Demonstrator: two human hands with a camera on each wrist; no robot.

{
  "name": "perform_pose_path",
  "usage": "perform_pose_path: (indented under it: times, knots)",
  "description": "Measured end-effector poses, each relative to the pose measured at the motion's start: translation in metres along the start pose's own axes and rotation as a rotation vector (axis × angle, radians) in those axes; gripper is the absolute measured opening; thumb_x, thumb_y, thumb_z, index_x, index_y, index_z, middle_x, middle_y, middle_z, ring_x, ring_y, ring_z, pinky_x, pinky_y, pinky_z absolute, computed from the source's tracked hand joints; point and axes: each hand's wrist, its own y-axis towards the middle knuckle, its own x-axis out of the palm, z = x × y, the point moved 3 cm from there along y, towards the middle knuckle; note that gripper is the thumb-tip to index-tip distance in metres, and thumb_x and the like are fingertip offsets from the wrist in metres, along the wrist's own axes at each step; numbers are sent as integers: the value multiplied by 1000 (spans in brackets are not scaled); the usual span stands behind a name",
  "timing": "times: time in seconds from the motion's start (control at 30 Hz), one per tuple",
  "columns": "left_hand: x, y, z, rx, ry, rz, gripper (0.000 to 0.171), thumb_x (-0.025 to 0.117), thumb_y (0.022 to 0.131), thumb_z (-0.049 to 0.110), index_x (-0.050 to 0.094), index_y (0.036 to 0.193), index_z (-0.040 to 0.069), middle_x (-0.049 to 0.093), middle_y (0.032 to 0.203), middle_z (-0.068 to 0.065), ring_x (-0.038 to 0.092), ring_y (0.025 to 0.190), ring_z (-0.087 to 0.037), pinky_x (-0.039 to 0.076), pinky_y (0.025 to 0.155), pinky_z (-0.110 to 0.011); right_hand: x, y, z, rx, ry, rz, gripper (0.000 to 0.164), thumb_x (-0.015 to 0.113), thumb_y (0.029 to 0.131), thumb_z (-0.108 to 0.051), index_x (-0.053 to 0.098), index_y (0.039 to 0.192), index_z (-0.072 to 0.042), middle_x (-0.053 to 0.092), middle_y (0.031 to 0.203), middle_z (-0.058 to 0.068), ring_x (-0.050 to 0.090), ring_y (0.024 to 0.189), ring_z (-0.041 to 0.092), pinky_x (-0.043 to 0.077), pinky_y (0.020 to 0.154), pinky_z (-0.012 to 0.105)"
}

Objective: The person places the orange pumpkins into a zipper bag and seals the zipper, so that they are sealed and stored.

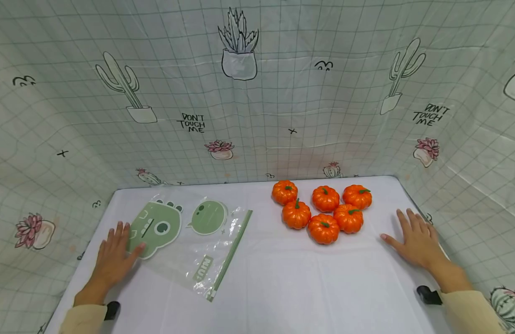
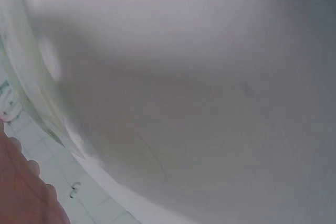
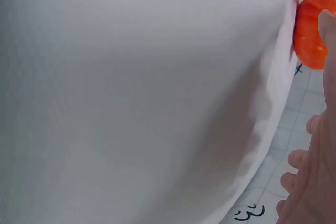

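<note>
On the left of the white table, my left hand (image 1: 113,257) lies with fingers straight, its fingertips at the left edge of a clear zip bag (image 1: 174,273). The bag lies flat and carries a green cartoon monster face (image 1: 155,227), a green speech bubble (image 1: 208,217) and a green slider strip (image 1: 231,255). Over at the right edge, my right hand (image 1: 420,243) is spread, palm down, holding nothing. Several small orange pumpkins (image 1: 323,228) with green stems sit grouped at the back, left of that hand. In the right wrist view, two pumpkins (image 3: 311,35) show beyond the thumb.
A white cloth covers the table (image 1: 307,287). Behind and on both sides hangs a grid-patterned curtain (image 1: 266,106) printed with cacti and lettering. Each wrist wears a black strap-like piece (image 1: 428,295) near the sleeve cuff.
</note>
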Motion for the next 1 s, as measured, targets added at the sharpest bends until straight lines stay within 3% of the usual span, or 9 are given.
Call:
perform_pose_path:
  times: [0.3, 0.5, 1.0]
  knots:
    - [6, 1, 21, 35, -6, -18, 93, 51, 108, 48, 5, 165, -10, -3, 171, -34, -7, 157, -56, -6, 124, -69, -1, -3, -15, -27, 28, 12, 101, 60, 100, -59, 17, 162, 9, 18, 160, 45, 17, 143, 67, 6, 114, 81]
    - [12, -1, 36, 65, 16, -13, 95, 55, 105, 49, 10, 165, -9, 0, 172, -33, -4, 158, -56, -3, 124, -69, -3, -6, -30, -51, 13, 35, 101, 63, 99, -57, 19, 163, 7, 20, 160, 44, 19, 143, 66, 11, 113, 81]
    - [29, -8, 74, 219, 16, 18, 90, 62, 103, 44, 22, 165, -6, 15, 171, -32, 10, 157, -55, 8, 123, -70, -10, -11, -69, -110, 18, 80, 101, 74, 92, -53, 29, 162, 5, 26, 161, 39, 25, 144, 62, 17, 114, 80]
